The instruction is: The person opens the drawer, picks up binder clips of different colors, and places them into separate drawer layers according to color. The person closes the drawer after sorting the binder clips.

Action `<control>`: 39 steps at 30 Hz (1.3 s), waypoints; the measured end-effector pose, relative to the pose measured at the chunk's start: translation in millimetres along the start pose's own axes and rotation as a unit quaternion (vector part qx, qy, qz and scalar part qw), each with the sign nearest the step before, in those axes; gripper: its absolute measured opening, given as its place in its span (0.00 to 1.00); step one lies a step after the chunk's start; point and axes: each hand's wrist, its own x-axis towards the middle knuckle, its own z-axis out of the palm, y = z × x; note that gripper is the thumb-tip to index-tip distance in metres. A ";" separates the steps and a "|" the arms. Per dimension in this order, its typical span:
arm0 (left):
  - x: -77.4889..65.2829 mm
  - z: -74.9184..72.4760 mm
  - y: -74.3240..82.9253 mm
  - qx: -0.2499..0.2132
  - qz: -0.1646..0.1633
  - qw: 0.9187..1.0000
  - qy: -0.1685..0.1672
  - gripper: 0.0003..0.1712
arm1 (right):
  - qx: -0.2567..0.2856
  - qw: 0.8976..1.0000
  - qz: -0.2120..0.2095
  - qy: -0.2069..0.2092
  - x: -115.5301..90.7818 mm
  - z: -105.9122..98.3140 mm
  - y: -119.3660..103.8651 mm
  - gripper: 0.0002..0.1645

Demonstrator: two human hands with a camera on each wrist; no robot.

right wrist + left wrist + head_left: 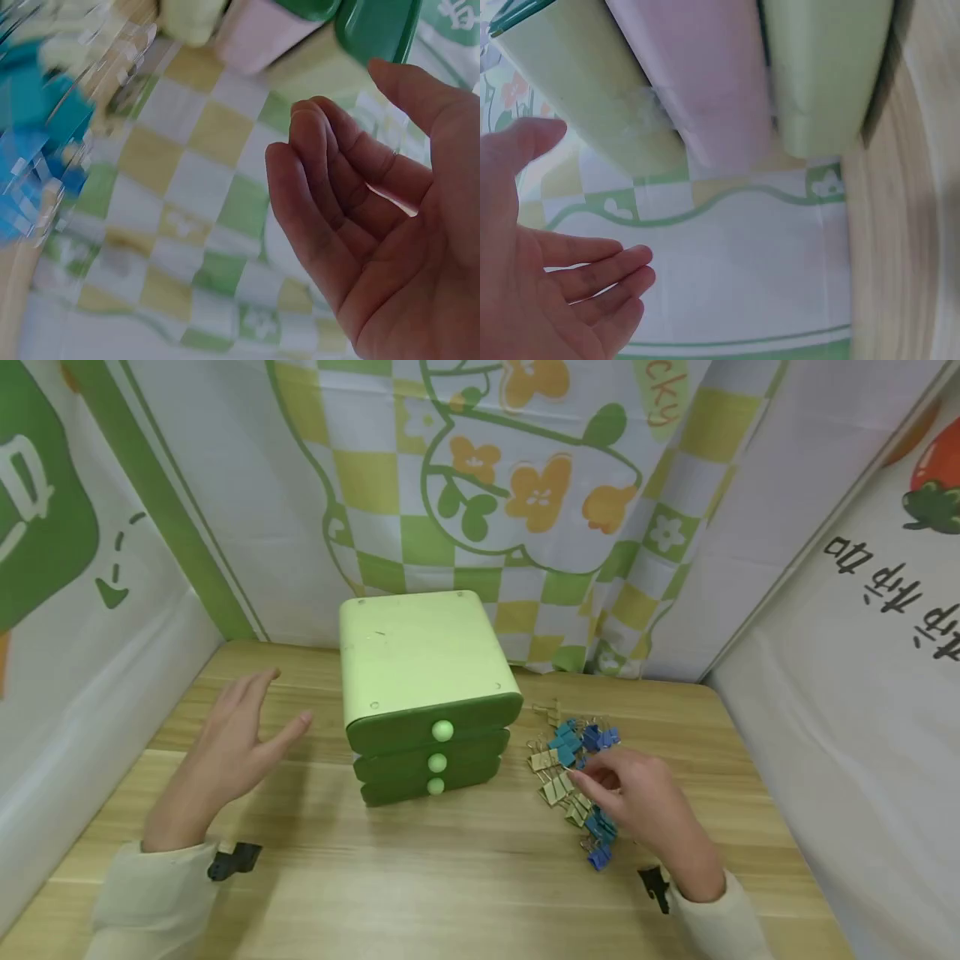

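Observation:
To the left of a small green drawer box (427, 652), my left hand (225, 747) is held above the table with thumb and fingers spread, touching nothing. My right hand (648, 789) hovers over a pile of binder clips (557, 787) on the box's right. Its fingers bend loosely, and the right wrist view shows a gap between thumb and fingers with nothing held. The clips are yellow, teal and blue (600, 857); the hand hides some of them. Three dark green drawer fronts (431, 727) with round light-green knobs (442, 731) face me, apparently closed.
The wooden table (465, 885) carries the box and the clips. A checkered, flower-printed cloth (525, 502) hangs behind it. White printed cloth walls (840, 693) stand at the left and right sides. Black straps (234, 861) are at both wrists.

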 end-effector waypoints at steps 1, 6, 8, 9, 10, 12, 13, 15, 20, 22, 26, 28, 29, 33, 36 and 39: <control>2.7 -0.6 1.9 -0.008 0.003 1.000 0.002 0.49 | 0.003 1.000 -0.005 -0.001 3.1 1.6 -5.1 0.10; 20.2 -2.3 8.9 -0.041 0.025 0.999 0.014 0.44 | 0.011 0.999 -0.032 0.001 19.5 10.4 -28.4 0.11; 28.2 -3.7 10.4 -0.057 0.034 0.998 0.014 0.43 | 0.014 0.999 -0.045 0.002 26.0 14.6 -36.2 0.11; 32.1 -4.7 11.0 -0.064 0.038 0.997 0.013 0.42 | 0.015 0.999 -0.052 0.001 29.2 16.8 -40.1 0.12; 36.7 -5.7 12.0 -0.071 0.041 0.997 0.011 0.42 | 0.019 0.998 -0.059 0.000 32.3 18.6 -43.8 0.12; 46.2 -7.5 14.3 -0.083 0.044 0.996 0.007 0.42 | 0.026 0.997 -0.071 -0.007 37.8 22.1 -51.6 0.13; 50.9 -8.0 15.5 -0.089 0.045 0.995 0.004 0.42 | 0.034 0.997 -0.075 -0.011 40.1 23.8 -55.8 0.14; 60.5 -9.0 17.2 -0.098 0.047 0.994 0.006 0.41 | 0.048 0.995 -0.080 -0.022 45.3 27.2 -64.8 0.15; 81.7 -8.7 22.4 -0.116 0.057 0.991 0.019 0.40 | 0.050 0.994 -0.091 -0.016 56.5 35.4 -85.0 0.18; 88.2 -7.8 24.6 -0.124 0.063 0.990 0.027 0.40 | 0.045 0.994 -0.095 -0.002 60.1 38.4 -91.8 0.18; 99.6 -4.4 28.5 -0.140 0.075 0.987 0.033 0.39 | 0.044 0.994 -0.094 0.021 66.6 42.4 -104.1 0.21; 106.0 -2.1 30.8 -0.145 0.083 0.985 0.032 0.39 | 0.042 0.995 -0.085 0.027 69.9 44.0 -108.9 0.22; 109.3 -0.9 32.2 -0.147 0.089 0.985 0.030 0.40 | 0.040 0.996 -0.079 0.028 71.4 44.7 -111.1 0.22; 123.3 4.6 38.2 -0.138 0.120 0.983 0.024 0.40 | 0.034 0.998 -0.050 0.029 76.8 47.6 -117.9 0.24; 131.0 8.3 40.7 -0.124 0.142 0.982 0.030 0.38 | 0.039 0.998 -0.036 0.023 79.9 49.6 -122.3 0.25; 134.9 11.0 39.6 -0.119 0.161 0.979 0.041 0.34 | 0.051 0.998 -0.031 0.019 82.9 51.8 -125.9 0.26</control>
